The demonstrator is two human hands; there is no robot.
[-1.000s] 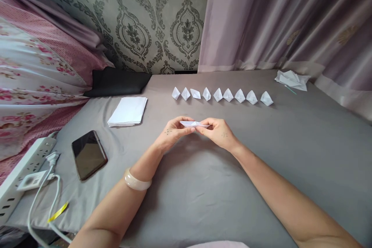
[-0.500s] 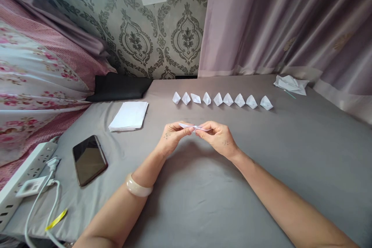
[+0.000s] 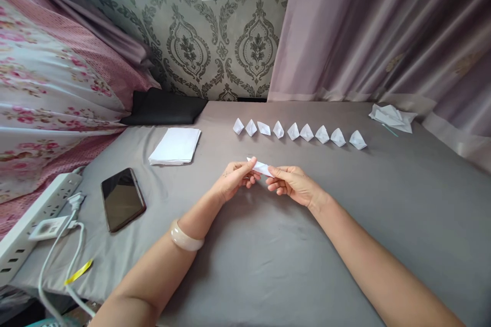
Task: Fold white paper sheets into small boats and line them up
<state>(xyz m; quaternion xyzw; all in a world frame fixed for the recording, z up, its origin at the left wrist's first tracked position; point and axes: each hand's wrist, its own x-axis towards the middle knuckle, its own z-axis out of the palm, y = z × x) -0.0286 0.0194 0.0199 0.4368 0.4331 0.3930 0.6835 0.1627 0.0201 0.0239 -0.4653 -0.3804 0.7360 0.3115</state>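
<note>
A small folded white paper piece (image 3: 261, 167) is pinched between both my hands just above the grey sheet (image 3: 268, 255). My left hand (image 3: 235, 182) grips its left end with curled fingers, and my right hand (image 3: 292, 184) pinches its right end. A cream bangle (image 3: 185, 238) circles my left wrist. Beyond my hands, a row of several finished white folded paper shapes (image 3: 301, 132) runs left to right across the sheet.
A stack of white paper (image 3: 175, 145) lies at left, a dark phone (image 3: 123, 199) nearer me, and a white power strip with plug and cable (image 3: 36, 225) at the left edge. A black cushion (image 3: 164, 107) sits by the wall. Crumpled paper (image 3: 392, 116) lies far right.
The paper piece has tilted, its left end now raised by my left fingers, and both hands have turned slightly. The view has shifted a little to the left.
</note>
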